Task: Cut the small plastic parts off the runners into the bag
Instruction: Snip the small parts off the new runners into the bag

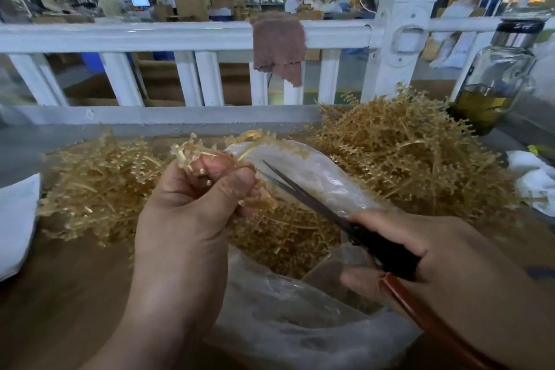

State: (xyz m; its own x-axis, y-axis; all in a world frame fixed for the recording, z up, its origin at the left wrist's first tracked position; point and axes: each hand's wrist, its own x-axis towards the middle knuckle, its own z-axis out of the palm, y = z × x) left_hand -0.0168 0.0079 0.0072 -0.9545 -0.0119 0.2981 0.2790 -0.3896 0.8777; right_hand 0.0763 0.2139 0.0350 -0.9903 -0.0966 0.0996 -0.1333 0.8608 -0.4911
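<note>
1. L side: left hand [192, 204] sits centre-left of frame, fingers curled in, thumb pressing a tan runner [192, 153] against them. The runner's knobbly branches stick out above the fist.
2. R side: right hand [450, 252] at lower right, fingers wrapped round the handles of the scissors [315, 198]. Handles are black w/ a reddish loop. Blades are only slightly parted, tips pointing up-left, just beside the left thumb and the held runner. Whether a blade touches the plastic, I cannot tell (blur).
3. Clear bag [300, 324] lies at lower centre, under and between both hands, mouth open toward centre frame. Tan bits show at its mouth; inside or behind the film, I can't tell.
4. Runner stock: big tan pile [405, 159] at centre-right, second heap [90, 183] at centre-left, both on the brown table [60, 294].
5. Bkgd: white railing [150, 36] across the upper frame, a brownish cloth [279, 48] draped over its top rail. Glass bottle [495, 69] at upper right, olive liquid in its lower part, standing near the big pile.
6. White sheet material [15, 219] at left edge.
</note>
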